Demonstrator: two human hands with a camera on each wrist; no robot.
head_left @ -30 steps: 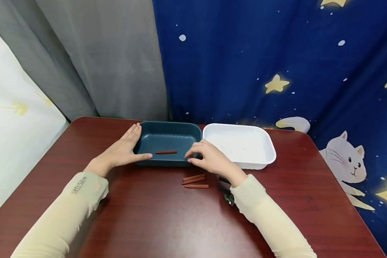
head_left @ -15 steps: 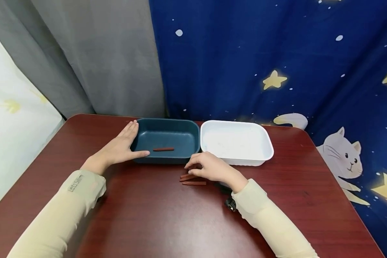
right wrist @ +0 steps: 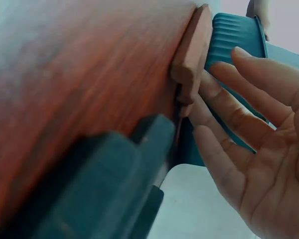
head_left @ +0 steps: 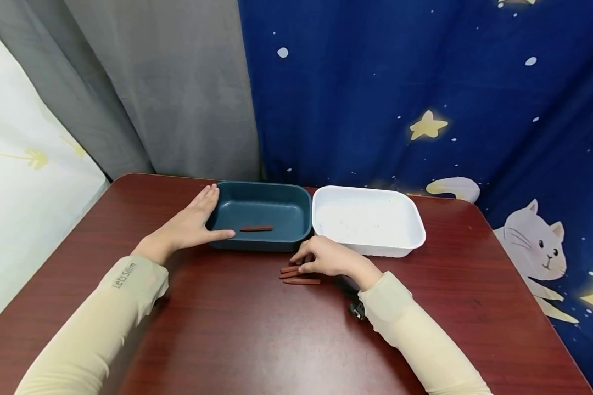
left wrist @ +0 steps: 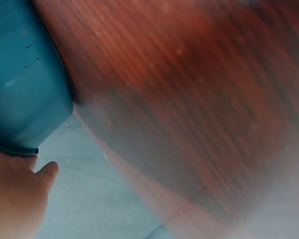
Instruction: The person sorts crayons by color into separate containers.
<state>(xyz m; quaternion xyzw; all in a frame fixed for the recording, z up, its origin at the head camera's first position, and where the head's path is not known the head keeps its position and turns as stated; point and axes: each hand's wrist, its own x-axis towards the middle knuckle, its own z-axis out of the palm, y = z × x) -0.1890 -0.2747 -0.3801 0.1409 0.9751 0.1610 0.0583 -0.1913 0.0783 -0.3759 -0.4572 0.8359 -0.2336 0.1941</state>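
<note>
Sticks (head_left: 302,281), thin and reddish brown, lie on the shiny brown table (head_left: 227,329) in front of the blue tub (head_left: 259,211), near its right front corner. Three of them show there, close together. One more stick (head_left: 256,229) lies flat inside the blue tub, near the front wall.

The right hand (head_left: 332,258) is in front of the blue tub's right front corner, over part of the little pile. Its fingers are a bit bent and loose, with the thumb apart from them, and it grips nothing. The fingertips are right by the sticks, but I cannot tell if they touch.

The left hand (head_left: 190,224) rests on the left side of the blue tub. Its fingers are out straight along the left edge, and its thumb points to the right on the front edge. It does not squeeze.

A white tub (head_left: 368,219) stands just to the right of the blue tub. Behind the blue tub hang a gray curtain (head_left: 178,82) and a dark blue curtain (head_left: 351,82) with yellow stars.
</note>
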